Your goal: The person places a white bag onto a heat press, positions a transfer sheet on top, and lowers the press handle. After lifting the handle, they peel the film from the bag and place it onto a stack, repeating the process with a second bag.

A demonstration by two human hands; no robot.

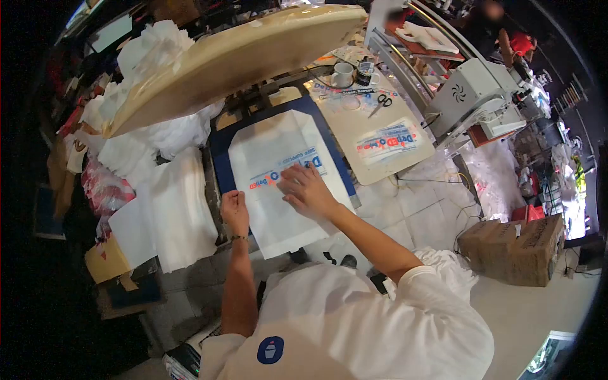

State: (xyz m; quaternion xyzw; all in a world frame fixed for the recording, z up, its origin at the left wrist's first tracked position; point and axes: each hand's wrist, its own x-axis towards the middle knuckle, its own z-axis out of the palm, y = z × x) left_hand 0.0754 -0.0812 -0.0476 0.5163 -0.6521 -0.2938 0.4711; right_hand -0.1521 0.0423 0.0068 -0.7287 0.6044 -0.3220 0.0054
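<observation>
A white sheet [272, 221] lies over a navy-blue flat bed [223, 166], its near end hanging past the bed's front edge. Across its middle runs a printed design [263, 182] in blue and red-orange lettering. My right hand [308, 191] rests on that design with fingers spread, covering part of the lettering. At the sheet's left edge is my left hand [235, 214], its fingers curled together; I cannot tell what is between them. A large padded, tan-covered upper plate [240, 60] is tilted up behind the bed.
To the right, a beige board [380, 170] carries another printed transfer [387, 143], scissors [384, 100] and a white mug [342, 75]. White cloth or paper [183, 215] is heaped at left. A grey machine [472, 88] stands right, with cardboard boxes [513, 247] below. A person [484, 31] is far back.
</observation>
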